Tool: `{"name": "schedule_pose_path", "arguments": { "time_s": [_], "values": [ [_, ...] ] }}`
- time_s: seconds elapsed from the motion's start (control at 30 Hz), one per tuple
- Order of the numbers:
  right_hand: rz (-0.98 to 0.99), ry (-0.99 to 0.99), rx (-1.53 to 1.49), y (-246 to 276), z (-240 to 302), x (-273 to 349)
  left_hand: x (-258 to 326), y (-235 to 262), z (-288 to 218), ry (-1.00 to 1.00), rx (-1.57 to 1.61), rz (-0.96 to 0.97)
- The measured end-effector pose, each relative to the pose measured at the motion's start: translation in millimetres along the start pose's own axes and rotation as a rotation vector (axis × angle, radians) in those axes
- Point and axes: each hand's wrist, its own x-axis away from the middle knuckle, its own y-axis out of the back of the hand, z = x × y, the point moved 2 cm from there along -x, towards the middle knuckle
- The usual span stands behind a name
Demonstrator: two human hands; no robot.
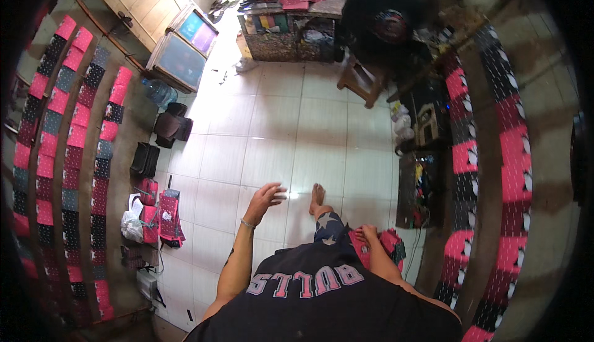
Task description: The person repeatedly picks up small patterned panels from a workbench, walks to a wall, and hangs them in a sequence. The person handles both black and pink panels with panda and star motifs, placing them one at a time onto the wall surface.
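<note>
My left hand [267, 198] is held out over the tiled floor with its fingers stretched and nothing in it. The fingertips are slightly blurred. At my right side, my right hand [367, 233] is closed on a bundle of pink printed pieces [392, 246], which look like fabric. Part of the bundle shows on either side of the hand, close to my shorts. My forearm and body hide the rest of it.
Rows of pink, black, grey and maroon printed pieces [75, 116] hang on the left, with more rows [516, 175] on the right. A person [387, 26] is at a cluttered workbench [291, 32], beside a wooden stool [364, 82]. A water jug [159, 94] and bags [172, 125] line the left.
</note>
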Motion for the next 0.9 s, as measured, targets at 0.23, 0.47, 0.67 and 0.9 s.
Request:
{"name": "schedule_pose_path", "arguments": {
  "time_s": [0.23, 0.47, 0.67, 0.9],
  "values": [
    [0.056, 0.1, 0.252, -130.6, 266.4, -44.0, -32.7, 197.8, 182.8, 0.474, -1.143, -0.205],
    [0.025, 0.256, 0.409, -222.6, 489.4, -116.8, -98.8, 216.3, 199.5, 0.701, -0.19, -0.577],
    [-0.048, 0.18, 0.295, -319.3, 572.6, -170.8, -299.1, 299.5, 72.0, 0.424, -0.8, -0.304],
    [0.099, 0.03, 0.122, -454.8, 650.9, -208.2, -487.4, 388.0, -251.3, 0.241, 0.074, -0.663]
  ]
}}
